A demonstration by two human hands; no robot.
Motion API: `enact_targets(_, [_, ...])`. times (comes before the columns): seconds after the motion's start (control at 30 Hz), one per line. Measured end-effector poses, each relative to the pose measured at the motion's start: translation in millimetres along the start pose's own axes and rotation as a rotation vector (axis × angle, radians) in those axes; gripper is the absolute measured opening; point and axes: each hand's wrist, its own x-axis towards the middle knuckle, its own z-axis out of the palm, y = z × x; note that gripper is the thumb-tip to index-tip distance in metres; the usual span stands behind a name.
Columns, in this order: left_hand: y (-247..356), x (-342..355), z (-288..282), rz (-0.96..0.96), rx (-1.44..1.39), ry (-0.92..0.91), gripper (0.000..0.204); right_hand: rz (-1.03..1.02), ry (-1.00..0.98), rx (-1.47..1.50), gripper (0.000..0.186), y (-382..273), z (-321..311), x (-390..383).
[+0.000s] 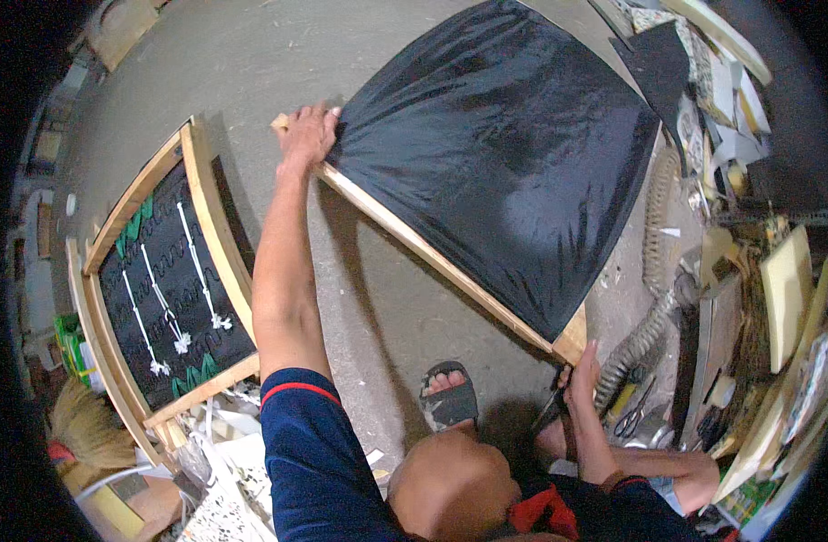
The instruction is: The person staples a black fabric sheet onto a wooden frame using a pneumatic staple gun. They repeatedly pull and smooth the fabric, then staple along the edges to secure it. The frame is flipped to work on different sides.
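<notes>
A wooden frame [414, 239] with black cloth [513, 154] stretched over it is held tilted above the floor. My left hand [310, 135] is closed around its far left corner, fingers over the cloth's gathered edge. At the near right corner, my right hand [581, 375] is closed on the bare wood end [572, 336]; its fingers are partly hidden below the wood. The cloth shows creases running out from the left corner. A dark shape lies beneath my right hand, too shaded to name.
Another wooden frame [219, 212] with black backing, wavy springs and white cords leans at left. A broom [88, 420] and white scraps [238, 488] lie near it. Coiled hose [659, 217], scissors [635, 417] and foam pieces [787, 298] crowd the right. My sandalled foot [450, 395] stands below the frame.
</notes>
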Motion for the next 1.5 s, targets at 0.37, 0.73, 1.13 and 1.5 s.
enact_targets(0.37, [8, -100, -5, -0.097, 0.126, 0.066, 0.047, -0.175, 0.259, -0.327, 0.059, 13, -74, 64])
enact_targets(0.73, [41, -285, -29, -0.478, -0.123, 0.091, 0.036, -0.177, -0.128, -0.606, 0.062, -199, -79, 239])
enact_targets(1.13, [110, -150, -13, -0.652, -0.408, 0.198, 0.035, -0.408, 0.354, -1.060, 0.070, -206, -81, 295])
enact_targets(1.5, [90, -126, 4, -0.743, -0.341, 0.253, 0.022, -0.416, 0.469, -1.068, 0.067, -205, -63, 276])
